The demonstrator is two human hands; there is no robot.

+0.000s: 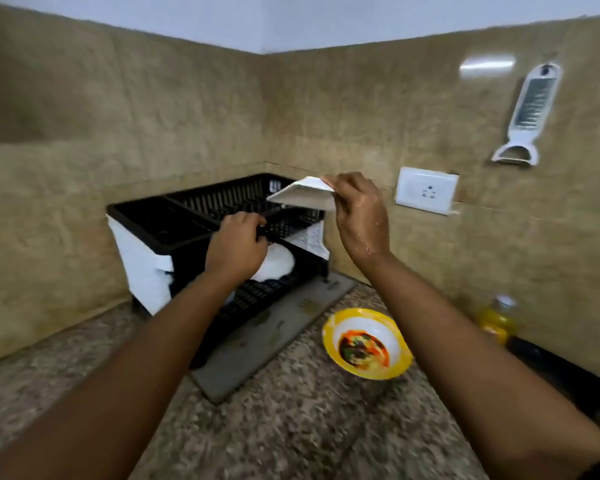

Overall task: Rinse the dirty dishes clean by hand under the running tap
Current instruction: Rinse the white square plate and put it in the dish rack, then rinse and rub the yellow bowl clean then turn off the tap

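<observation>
The step in hand looks like racking a rinsed dish: the right hand (pixel 357 216), wet, pinches a white square plate (pixel 300 195) by its edge, tilted above the black plastic two-tier dish rack (pixel 201 216). The left hand (pixel 238 245) curls its fingers round the rack's upper front rim, over a white dish (pixel 274 263) on the lower tier. Next, the plate needs slotting into the rack. A yellow-rimmed bowl smeared with sauce (pixel 366 342) waits unwashed on the speckled stone counter (pixel 291 427). Tap and sink are out of view; motion blur softens the rack's slots.
</observation>
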